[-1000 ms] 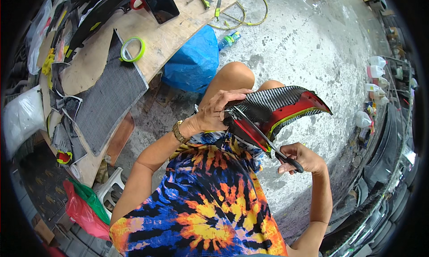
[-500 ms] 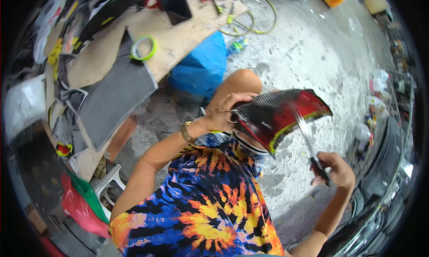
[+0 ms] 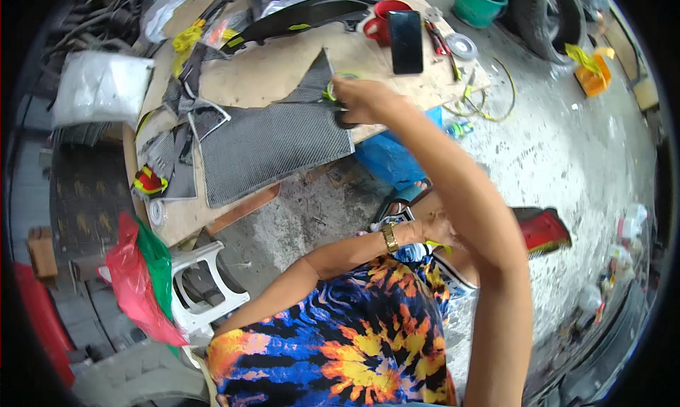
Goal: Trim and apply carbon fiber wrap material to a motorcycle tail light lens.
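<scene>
The right hand (image 3: 365, 99) reaches over the desk (image 3: 283, 67), fingers closing on the green tape roll (image 3: 338, 81). The left hand (image 3: 439, 231) grips the red panel (image 3: 542, 230) on the lap. Lifting the roll clear probably comes next.

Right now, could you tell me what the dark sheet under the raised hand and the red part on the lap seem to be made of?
The dark sheet looks like woven carbon-fibre cloth: matte grey-black, with a fine regular weave and limp, cut edges. The red part looks like rigid moulded plastic or composite, glossy red with a dark rim; which one cannot be told.

Crowded workbench (image 3: 283, 67), open concrete floor (image 3: 567, 152)
</scene>
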`<state>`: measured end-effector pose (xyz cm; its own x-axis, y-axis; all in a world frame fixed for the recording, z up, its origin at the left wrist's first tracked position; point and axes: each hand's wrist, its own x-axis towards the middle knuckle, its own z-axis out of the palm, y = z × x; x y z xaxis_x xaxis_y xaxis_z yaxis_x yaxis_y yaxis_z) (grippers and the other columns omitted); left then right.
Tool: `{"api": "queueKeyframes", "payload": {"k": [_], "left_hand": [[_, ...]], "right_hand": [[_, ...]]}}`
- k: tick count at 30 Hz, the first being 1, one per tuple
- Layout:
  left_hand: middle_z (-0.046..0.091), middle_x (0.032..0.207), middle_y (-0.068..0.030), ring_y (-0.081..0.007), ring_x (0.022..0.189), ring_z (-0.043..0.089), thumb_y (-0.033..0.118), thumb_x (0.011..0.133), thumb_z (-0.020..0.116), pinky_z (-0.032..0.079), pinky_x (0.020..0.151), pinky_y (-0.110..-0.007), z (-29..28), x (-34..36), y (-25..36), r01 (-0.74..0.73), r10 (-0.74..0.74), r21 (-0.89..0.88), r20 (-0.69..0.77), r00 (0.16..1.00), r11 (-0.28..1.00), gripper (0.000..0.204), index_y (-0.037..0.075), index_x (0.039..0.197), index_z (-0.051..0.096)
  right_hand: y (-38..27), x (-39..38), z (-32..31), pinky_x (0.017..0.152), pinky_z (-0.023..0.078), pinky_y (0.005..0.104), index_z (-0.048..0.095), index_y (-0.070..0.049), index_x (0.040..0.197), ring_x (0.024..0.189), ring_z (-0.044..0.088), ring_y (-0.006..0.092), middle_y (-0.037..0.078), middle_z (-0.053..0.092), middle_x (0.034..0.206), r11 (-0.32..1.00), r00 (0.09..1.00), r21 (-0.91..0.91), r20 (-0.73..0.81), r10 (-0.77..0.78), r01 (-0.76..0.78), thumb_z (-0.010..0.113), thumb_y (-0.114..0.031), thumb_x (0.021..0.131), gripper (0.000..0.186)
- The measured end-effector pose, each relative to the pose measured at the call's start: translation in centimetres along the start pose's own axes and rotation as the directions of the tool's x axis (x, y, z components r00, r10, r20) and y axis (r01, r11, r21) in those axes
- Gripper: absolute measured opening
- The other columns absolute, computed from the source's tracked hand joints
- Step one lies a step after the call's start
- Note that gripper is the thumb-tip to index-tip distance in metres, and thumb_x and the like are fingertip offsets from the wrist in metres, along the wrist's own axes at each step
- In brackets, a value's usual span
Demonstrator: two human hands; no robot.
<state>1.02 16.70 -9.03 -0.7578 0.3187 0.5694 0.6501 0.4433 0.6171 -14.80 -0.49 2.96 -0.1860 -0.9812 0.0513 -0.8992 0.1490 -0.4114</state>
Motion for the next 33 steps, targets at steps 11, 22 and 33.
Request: {"api": "queueKeyframes", "payload": {"k": [11,22,33], "left_hand": [[0.048,0.140,-0.0195,-0.0309,0.131,0.048,0.010,0.062,0.091,0.040,0.108,-0.042,-1.9,1.5,-0.1,0.131,-0.192,-0.588,-0.042,0.981,0.798,0.087,0.006,0.134,0.042],[0.056,0.129,-0.0138,-0.0302,0.119,0.057,0.026,0.068,0.089,0.047,0.099,-0.038,-4.0,3.0,1.5,0.014,-0.045,-0.300,-0.096,0.994,0.954,0.079,0.005,0.130,0.046],[0.070,0.099,-0.0110,-0.0240,0.090,0.068,0.029,0.073,0.086,0.052,0.077,-0.037,-4.6,1.9,1.9,0.271,-0.258,-0.403,0.088,0.962,0.874,0.045,0.004,0.106,0.068]], "right_hand": [[-6.2,7.7,8.9,0.085,0.050,0.0409,0.065,-0.012,0.116,0.111,0.061,0.0279,0.011,0.058,0.125,0.931,0.939,-0.136,-0.109,0.326,-0.339,0.066,-0.022,0.086,0.032],[-0.8,-2.0,-11.7,0.063,0.053,0.0439,0.074,-0.001,0.092,0.072,0.066,0.0265,0.015,0.071,0.088,0.946,0.904,-0.273,0.425,-0.041,0.172,0.063,-0.026,0.087,0.028],[-8.7,-23.9,-8.5,0.081,0.046,0.0333,0.072,-0.012,0.082,0.093,0.062,0.0191,0.004,0.068,0.092,0.881,0.899,-0.462,0.336,0.282,-0.104,0.073,-0.026,0.071,0.018]]}}
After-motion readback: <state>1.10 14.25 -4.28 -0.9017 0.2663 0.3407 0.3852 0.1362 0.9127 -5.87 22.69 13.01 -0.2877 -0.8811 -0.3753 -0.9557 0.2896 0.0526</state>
